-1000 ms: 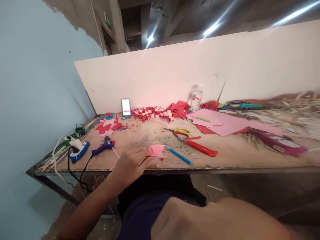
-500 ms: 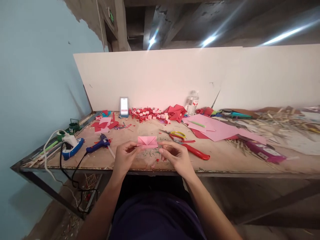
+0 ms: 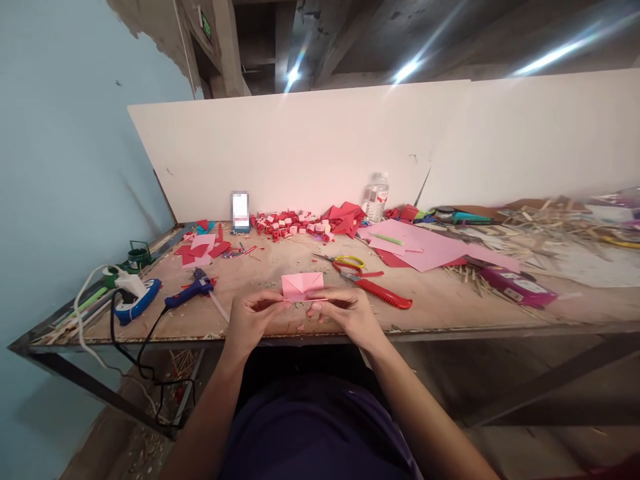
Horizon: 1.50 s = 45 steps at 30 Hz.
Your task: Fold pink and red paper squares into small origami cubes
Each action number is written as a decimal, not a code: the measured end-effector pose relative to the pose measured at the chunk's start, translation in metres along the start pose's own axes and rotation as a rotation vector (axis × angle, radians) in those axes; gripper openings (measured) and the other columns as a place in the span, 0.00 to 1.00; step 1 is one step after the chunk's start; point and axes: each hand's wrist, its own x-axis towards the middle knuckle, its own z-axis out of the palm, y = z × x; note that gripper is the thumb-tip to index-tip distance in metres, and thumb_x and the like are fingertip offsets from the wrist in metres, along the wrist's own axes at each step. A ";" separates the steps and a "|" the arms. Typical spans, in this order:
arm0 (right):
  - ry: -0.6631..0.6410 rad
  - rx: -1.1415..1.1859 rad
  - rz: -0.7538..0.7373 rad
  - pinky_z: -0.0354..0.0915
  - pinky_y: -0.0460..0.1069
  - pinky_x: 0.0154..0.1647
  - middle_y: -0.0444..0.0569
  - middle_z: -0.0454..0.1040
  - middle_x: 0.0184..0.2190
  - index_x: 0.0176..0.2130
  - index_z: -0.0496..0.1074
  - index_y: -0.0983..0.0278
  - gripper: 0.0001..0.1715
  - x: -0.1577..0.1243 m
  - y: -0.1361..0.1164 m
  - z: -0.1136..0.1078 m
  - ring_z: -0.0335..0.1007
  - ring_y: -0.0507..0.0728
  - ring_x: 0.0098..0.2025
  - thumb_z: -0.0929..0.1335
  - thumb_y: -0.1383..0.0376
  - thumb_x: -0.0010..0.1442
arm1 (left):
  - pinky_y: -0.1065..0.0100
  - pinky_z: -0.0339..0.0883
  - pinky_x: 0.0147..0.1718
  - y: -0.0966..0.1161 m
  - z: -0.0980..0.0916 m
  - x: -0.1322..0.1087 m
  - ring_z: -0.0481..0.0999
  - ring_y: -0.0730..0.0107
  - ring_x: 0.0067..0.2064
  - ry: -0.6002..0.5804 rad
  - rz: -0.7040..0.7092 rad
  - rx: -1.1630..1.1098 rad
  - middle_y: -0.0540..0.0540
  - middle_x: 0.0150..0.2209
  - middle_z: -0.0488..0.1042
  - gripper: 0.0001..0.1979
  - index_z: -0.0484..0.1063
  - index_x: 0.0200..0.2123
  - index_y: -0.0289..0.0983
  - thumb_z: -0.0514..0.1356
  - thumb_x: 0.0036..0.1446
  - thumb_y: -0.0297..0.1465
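A small folded sheet of pink paper [image 3: 303, 285], with slanting crease lines on its face, is held up above the front of the table. My left hand [image 3: 255, 317] pinches its left lower edge between thumb and fingers. At the right lower edge, the thumb and fingers of my right hand [image 3: 347, 312] are closed on the same paper. Just beyond and to the right lie scissors [image 3: 349, 264] with yellow and red handles and a red utility knife [image 3: 385, 293].
A glue gun [image 3: 193, 290] and a blue power strip [image 3: 137, 301] with trailing cords lie left. Behind are a phone [image 3: 241, 212], a heap of red and pink paper pieces [image 3: 290, 225] and a plastic bottle [image 3: 376, 199]. Pink sheets [image 3: 425, 245] and a purple box [image 3: 519, 287] lie right.
My right hand has moved in and now grips the paper's right lower edge, where it was at the corner before. The paper is tilted up a little more. The whole view has shifted slightly.
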 end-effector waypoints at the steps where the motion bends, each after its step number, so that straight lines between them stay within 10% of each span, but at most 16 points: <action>1: 0.006 -0.005 -0.001 0.73 0.49 0.27 0.51 0.82 0.27 0.29 0.85 0.63 0.14 -0.001 0.000 0.000 0.75 0.56 0.26 0.79 0.54 0.52 | 0.64 0.78 0.38 0.000 0.000 -0.001 0.83 0.59 0.36 -0.009 -0.004 0.001 0.42 0.35 0.85 0.11 0.82 0.26 0.36 0.73 0.46 0.38; 11: 0.099 -0.060 0.021 0.76 0.52 0.31 0.52 0.83 0.28 0.29 0.85 0.63 0.18 0.001 0.003 0.002 0.78 0.60 0.27 0.79 0.51 0.49 | 0.65 0.78 0.40 0.000 0.003 -0.001 0.85 0.58 0.39 -0.035 0.015 0.024 0.41 0.36 0.85 0.12 0.79 0.29 0.34 0.72 0.50 0.37; 17: 0.083 -0.019 0.030 0.77 0.52 0.31 0.52 0.84 0.30 0.29 0.85 0.62 0.17 0.003 0.006 0.001 0.77 0.59 0.28 0.80 0.51 0.47 | 0.63 0.80 0.40 0.010 0.003 0.001 0.86 0.59 0.36 -0.263 -0.166 -0.095 0.43 0.36 0.84 0.24 0.74 0.49 0.36 0.71 0.53 0.42; 31: 0.113 0.029 -0.003 0.77 0.50 0.32 0.50 0.79 0.36 0.29 0.75 0.63 0.20 0.005 0.002 0.000 0.76 0.56 0.33 0.81 0.53 0.47 | 0.63 0.78 0.39 0.009 0.004 0.000 0.84 0.59 0.36 -0.252 0.007 0.052 0.45 0.33 0.84 0.14 0.81 0.39 0.35 0.63 0.62 0.40; 37: -0.061 0.003 0.100 0.76 0.53 0.34 0.48 0.80 0.32 0.48 0.75 0.60 0.28 0.008 -0.004 0.002 0.79 0.58 0.29 0.78 0.49 0.53 | 0.65 0.76 0.41 0.007 0.003 0.002 0.83 0.60 0.38 -0.269 0.027 0.079 0.45 0.36 0.84 0.14 0.81 0.37 0.35 0.63 0.62 0.40; 45: -0.136 -0.131 0.086 0.73 0.51 0.33 0.53 0.81 0.28 0.35 0.82 0.66 0.27 0.009 -0.002 -0.001 0.78 0.59 0.28 0.76 0.44 0.53 | 0.66 0.76 0.41 0.006 0.004 0.000 0.84 0.59 0.39 -0.312 0.023 0.121 0.44 0.35 0.83 0.13 0.81 0.36 0.35 0.63 0.62 0.40</action>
